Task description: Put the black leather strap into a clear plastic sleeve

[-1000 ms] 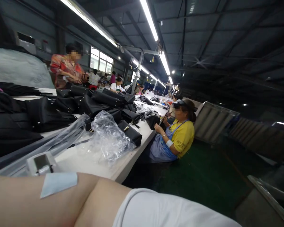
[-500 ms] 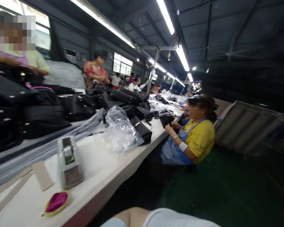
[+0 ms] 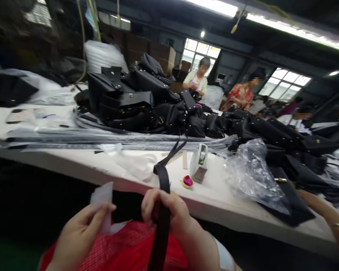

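Observation:
My left hand (image 3: 83, 229) is closed, pinching a thin white sheet (image 3: 102, 195) between thumb and fingers. To its right, my right hand (image 3: 169, 212) grips a black strap (image 3: 164, 178), which bends over above the fingers and hangs down in front of my red clothing. The strap's thin upper part reaches toward the black bags on the table. Past the hands, a tape dispenser (image 3: 199, 165) and a small round yellow item with magenta cloth (image 3: 187, 181) sit on the white table (image 3: 217, 188).
Black bags (image 3: 137, 98) are piled along the table behind long plastic-covered strips (image 3: 124, 140). Crumpled clear plastic (image 3: 254, 169) lies on a black bag at right, where another person's arm (image 3: 324, 209) reaches in. People work across the table.
The view has swung left and down, and both my hands now show, one with the white sheet and one with the strap. The tape dispenser appears farther right, and the yellow-clad person is out of view.

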`<state>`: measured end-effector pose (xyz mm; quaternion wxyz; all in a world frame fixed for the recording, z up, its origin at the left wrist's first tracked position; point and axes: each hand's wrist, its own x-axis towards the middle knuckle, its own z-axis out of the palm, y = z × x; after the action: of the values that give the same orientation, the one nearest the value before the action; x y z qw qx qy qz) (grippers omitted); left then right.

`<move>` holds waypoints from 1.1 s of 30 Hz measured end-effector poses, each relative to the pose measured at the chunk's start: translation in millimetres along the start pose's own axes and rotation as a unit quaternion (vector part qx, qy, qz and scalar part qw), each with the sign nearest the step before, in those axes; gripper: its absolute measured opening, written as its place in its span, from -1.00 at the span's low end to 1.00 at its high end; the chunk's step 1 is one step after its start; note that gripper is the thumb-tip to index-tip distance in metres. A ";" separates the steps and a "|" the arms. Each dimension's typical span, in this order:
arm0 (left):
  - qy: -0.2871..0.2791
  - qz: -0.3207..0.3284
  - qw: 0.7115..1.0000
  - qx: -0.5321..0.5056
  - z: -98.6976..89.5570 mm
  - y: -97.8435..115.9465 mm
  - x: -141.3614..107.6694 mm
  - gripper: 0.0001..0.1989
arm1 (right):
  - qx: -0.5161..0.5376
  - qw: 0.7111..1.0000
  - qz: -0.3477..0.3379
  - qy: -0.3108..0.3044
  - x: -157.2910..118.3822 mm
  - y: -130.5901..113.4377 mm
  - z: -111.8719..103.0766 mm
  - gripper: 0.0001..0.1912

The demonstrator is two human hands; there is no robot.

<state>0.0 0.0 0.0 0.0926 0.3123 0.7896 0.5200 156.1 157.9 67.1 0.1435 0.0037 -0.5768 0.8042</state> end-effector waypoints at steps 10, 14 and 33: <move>-0.177 0.069 0.978 -0.090 17.8 25.5 -19.5 -0.63 | -0.158 0.948 -0.117 0.250 -12.1 -2.9 -36.6 -0.32; -0.269 0.087 0.956 -0.084 28.0 30.7 -32.1 -0.65 | -0.142 0.920 -0.148 0.334 -13.4 -4.7 -35.0 -0.35; -0.408 0.157 0.899 -0.029 39.0 51.2 -51.5 -0.70 | -0.020 0.839 -0.313 0.444 -27.3 -32.6 -42.9 -0.43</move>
<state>79.3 13.0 18.6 0.3330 0.6145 0.6077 0.3770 196.7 201.2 78.2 0.6286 -0.1760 -0.4354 0.6199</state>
